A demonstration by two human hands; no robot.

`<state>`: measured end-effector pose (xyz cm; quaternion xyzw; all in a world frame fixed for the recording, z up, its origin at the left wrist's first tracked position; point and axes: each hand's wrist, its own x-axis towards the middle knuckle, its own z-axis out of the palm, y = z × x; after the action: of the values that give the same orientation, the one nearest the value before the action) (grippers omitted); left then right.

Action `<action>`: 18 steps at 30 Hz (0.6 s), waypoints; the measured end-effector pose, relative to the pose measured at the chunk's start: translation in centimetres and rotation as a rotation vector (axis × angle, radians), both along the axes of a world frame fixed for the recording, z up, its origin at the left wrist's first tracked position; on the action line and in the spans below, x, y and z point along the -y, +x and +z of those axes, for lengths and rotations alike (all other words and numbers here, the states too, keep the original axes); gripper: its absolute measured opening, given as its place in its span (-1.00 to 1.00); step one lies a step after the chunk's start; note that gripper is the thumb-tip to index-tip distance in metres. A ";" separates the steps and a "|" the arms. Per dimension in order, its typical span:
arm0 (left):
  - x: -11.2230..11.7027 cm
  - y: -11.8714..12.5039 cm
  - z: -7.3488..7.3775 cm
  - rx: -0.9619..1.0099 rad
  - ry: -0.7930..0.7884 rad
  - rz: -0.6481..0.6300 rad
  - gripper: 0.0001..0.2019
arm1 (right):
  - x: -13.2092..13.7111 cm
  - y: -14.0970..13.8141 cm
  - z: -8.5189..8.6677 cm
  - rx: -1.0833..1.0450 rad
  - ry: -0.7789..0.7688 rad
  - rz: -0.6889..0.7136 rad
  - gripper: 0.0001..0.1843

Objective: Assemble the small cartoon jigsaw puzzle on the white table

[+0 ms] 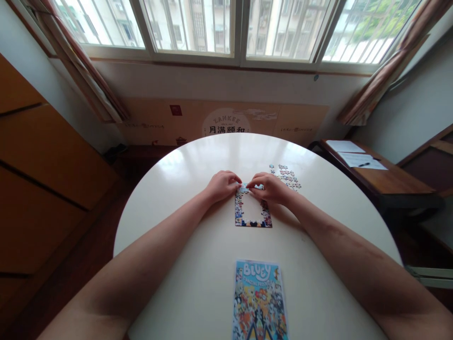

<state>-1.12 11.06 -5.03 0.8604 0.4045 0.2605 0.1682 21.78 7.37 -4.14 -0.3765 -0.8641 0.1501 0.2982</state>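
A partly assembled jigsaw puzzle (239, 215) lies flat on the white table, a rectangular border of joined pieces around a bare middle. My left hand (222, 185) is at its upper left corner, fingers bent and closed on the edge. From the other side my right hand (272, 188) reaches over the top edge, thumb and index finger pinched at what looks like a small puzzle piece, mostly hidden by the fingertips. Loose puzzle pieces (290, 178) lie beyond my right hand. Nearer to me is a colourful picture sheet (260, 302) headed "BLUEY".
The round white table (184, 274) has its far edge near a printed panel (141, 127) below the window (198, 28). To the right stands a wooden side table (399, 182) with papers (364, 159) and a dark pen. An orange-brown cabinet (46, 165) is at the left.
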 end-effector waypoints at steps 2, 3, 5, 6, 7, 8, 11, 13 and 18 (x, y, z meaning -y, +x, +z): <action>0.0 -0.1 0.0 0.040 -0.020 -0.007 -0.89 | -0.1 0.3 0.4 -0.086 0.017 -0.058 -0.76; 0.0 -0.2 0.0 0.066 -0.025 -0.013 -0.88 | -0.1 0.5 0.6 -0.117 0.032 -0.102 -0.74; 0.1 -0.3 0.1 0.115 -0.021 -0.024 -0.87 | -0.2 0.9 0.9 -0.149 0.069 -0.192 -0.73; 0.2 -0.3 0.0 0.134 -0.010 -0.023 -0.85 | -0.3 1.1 1.1 -0.151 0.085 -0.227 -0.72; 0.3 -0.3 0.0 0.147 0.008 -0.019 -0.82 | -0.3 1.3 1.2 -0.149 0.097 -0.253 -0.72; 0.4 -0.3 0.0 0.153 0.029 -0.017 -0.79 | -0.3 1.5 1.3 -0.145 0.107 -0.270 -0.72; 0.5 -0.3 -0.2 0.143 0.095 -0.055 -0.66 | -0.5 1.9 1.6 -0.150 0.133 -0.303 -0.72; 0.6 -0.2 -0.4 0.130 0.118 -0.114 -0.63 | -0.6 2.1 1.9 -0.170 0.157 -0.340 -0.72; 0.8 -0.1 -0.5 0.112 0.116 -0.191 -0.64 | -0.9 3.2 2.3 -0.203 0.136 -0.392 -0.73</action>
<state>-1.19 10.29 -5.50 0.8873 0.2950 0.3141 0.1646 24.96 8.26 -1.86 -0.4994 -0.7481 0.0676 0.4317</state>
